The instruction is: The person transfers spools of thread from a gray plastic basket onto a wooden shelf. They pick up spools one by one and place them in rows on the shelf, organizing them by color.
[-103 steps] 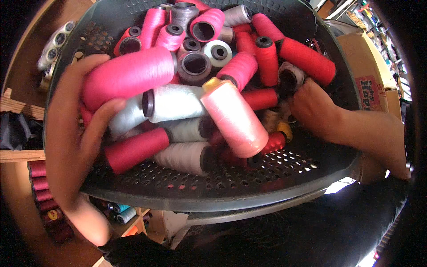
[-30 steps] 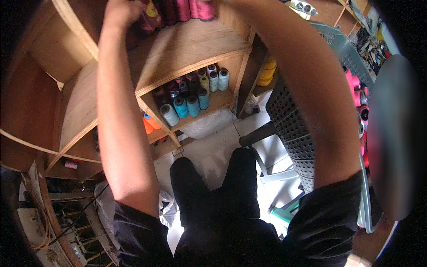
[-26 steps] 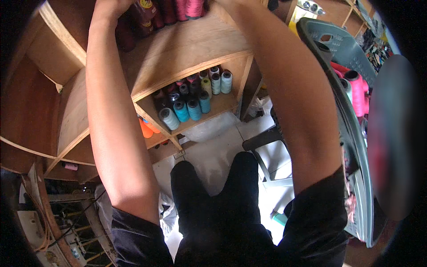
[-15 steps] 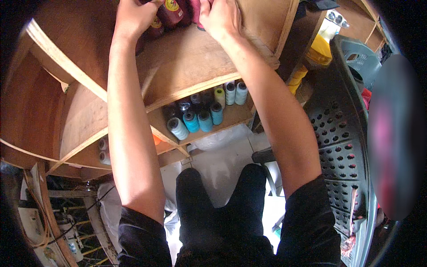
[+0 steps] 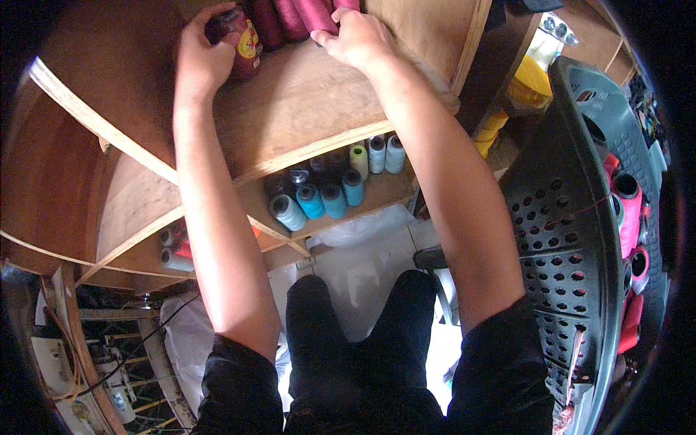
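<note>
In the upper wooden compartment, my left hand (image 5: 201,58) is closed around a dark maroon thread spool (image 5: 245,51) with a yellow label on its end. The spool lies near the compartment's left wall, its end turned toward me. My right hand (image 5: 360,38) grips a crimson thread spool (image 5: 316,14), thumb on its near end and fingers over its right side. More maroon spools (image 5: 268,22) stand between my hands, cut off by the top of the view.
Below, a lower shelf (image 5: 377,190) holds several blue, white and dark spools (image 5: 333,201). At right stands a dark perforated plastic basket (image 5: 540,250) with pink and red spools (image 5: 629,217) inside. Yellow spools (image 5: 493,134) sit behind it. A wooden divider (image 5: 109,141) runs at left.
My left hand has moved left and toward me with the labelled spool. My right hand has shifted slightly on the crimson spools. The basket's contents show more plainly now.
</note>
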A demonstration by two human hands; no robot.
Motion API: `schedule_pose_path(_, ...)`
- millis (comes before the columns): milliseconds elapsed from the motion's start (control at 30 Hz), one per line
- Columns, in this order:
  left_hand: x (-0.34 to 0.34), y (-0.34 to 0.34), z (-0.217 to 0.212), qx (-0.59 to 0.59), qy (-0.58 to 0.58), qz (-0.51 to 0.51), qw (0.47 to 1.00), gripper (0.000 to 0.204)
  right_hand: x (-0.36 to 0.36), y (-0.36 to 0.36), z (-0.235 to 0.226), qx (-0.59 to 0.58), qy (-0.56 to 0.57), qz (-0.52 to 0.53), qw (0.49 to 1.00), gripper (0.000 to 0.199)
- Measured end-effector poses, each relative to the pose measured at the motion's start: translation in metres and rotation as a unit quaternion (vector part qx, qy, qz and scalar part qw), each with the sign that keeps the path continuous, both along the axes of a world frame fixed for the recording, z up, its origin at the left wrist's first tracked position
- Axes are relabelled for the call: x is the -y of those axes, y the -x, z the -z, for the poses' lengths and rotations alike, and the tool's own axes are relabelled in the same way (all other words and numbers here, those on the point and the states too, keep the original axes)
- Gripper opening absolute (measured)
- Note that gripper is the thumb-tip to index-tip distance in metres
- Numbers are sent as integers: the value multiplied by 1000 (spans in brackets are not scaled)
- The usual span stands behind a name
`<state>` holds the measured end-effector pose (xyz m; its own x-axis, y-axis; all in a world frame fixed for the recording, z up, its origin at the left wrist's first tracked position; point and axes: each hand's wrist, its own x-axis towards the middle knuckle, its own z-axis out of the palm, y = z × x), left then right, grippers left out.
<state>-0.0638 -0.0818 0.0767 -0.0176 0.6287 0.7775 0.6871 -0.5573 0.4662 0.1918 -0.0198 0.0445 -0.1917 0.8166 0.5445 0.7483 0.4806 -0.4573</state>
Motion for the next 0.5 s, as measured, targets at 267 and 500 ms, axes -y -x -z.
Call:
schedule_pose_path(267,8,-27,23,-49,-75,-242,966,42,0,4,4,5,14,-40,999,58)
schedule_pose_path(500,17,-37,31,-143,-92,-344,923,75,5,2,6,-13,27,-58,998,51)
